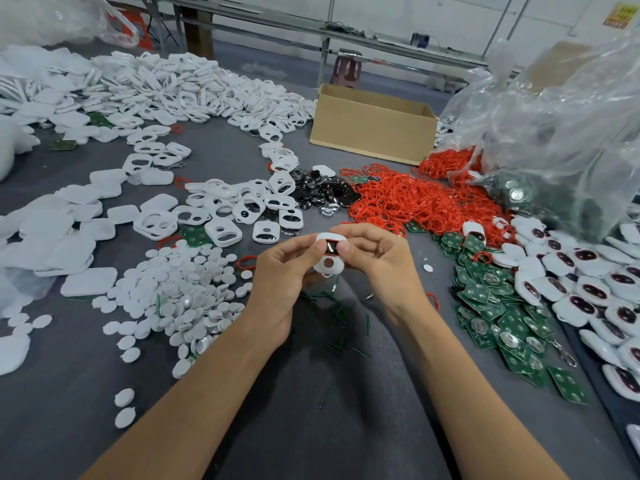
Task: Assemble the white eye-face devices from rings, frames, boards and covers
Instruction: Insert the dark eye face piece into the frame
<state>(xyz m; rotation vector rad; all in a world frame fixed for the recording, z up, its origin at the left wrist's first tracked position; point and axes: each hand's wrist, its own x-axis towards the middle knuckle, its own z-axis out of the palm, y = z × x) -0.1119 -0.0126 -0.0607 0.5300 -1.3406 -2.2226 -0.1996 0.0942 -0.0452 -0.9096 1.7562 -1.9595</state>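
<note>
Far left, 9 o'clock of frame: heap of plain white covers (52, 233) on the grey worktop (311, 393). At 11 o'clock, big back pile of white frames (180, 84). More loose frames with eye cutouts (221, 213) lie nearer, at 10 o'clock of the hands. At 8 o'clock of the hands, mound of small white round discs (180, 289), a few strays toward the near edge. Centre: left hand (280, 271) with fingers curled, thumb and fingertips pinching the left side of the white eye-face device (329, 256). Device is held up off the worktop between both hands, face toward the camera, with a red-rimmed dark opening on top and a round hole below. Right hand (377, 258) grips its right side, thumb on the front, fingers curled behind. At 12 o'clock of the hands, small pile of shiny black parts (322, 192). Behind, at 1 o'clock, open cardboard box (374, 129). At 2 o'clock of the hands, tangled heap of red rings (415, 202). At 4 o'clock, spread of green boards (491, 306). Far right, 3 o'clock, rows of finished white devices (588, 285) with dark eyes, under a crumpled clear plastic bag (554, 133).
</note>
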